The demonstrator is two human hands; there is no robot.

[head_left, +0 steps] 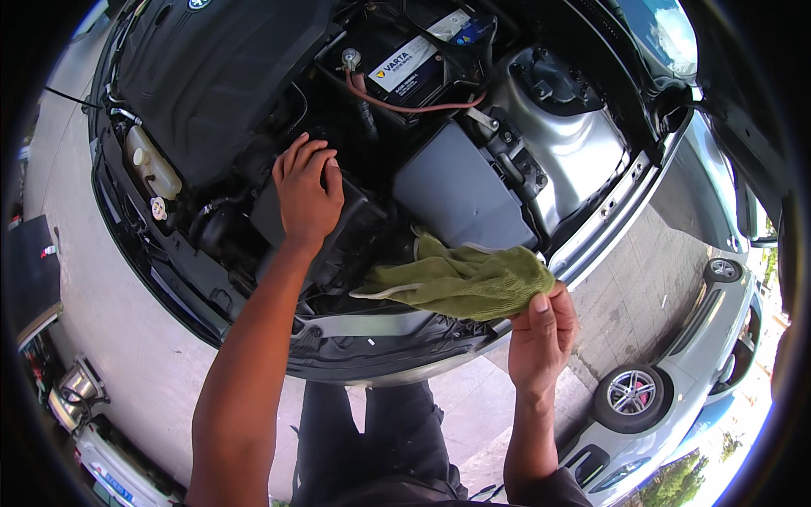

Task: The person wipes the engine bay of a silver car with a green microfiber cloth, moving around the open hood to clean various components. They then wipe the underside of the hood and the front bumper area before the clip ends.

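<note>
The grey box in the engine bay is the landmark here. The green cloth hangs just on the near side of it, overlapping the box's near edge in view; whether they touch cannot be told. Its pale hem trails to the left of the box, above the car's front edge. The right grip, near the box's near right corner, pinches the cloth's right end between thumb and fingers, at the body's outer edge.

The left grip lies to the left of the box, over a black housing, palm down with its fingers bent. The palm is hidden, so whether it grasps anything cannot be told. A dark gap separates it from the box's left edge, giving some sideways room.

Beyond the box, a battery sits close, and a red cable arcs between the two, narrowing that side. Right of the box, a silver panel rises, a bracket and hose crowding the seam. Farther right, past the body's edge, paving gives open room up to a white car.
</note>
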